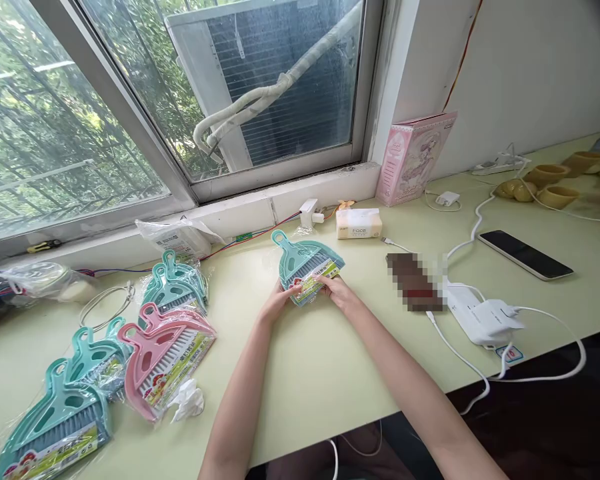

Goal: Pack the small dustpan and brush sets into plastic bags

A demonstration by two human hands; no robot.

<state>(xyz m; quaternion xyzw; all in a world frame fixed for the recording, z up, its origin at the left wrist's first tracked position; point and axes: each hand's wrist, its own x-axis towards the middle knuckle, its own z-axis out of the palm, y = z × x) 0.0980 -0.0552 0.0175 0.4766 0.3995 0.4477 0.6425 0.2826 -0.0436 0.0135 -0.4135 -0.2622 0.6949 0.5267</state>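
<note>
Between my two hands is a teal dustpan and brush set with a green and white label along its lower edge. My left hand grips its lower left corner, thumb on the label. At the lower right edge, my right hand has its fingers closed on the same set. The set's handle points away from me, toward the window. To the left lie a pink set and teal sets in clear plastic wrapping.
A crumpled white tissue is beside the pink set. Behind are a tissue pack and a pink box. On the right are a phone, a white power strip, cables and yellow-brown cups. The table's front edge is near me.
</note>
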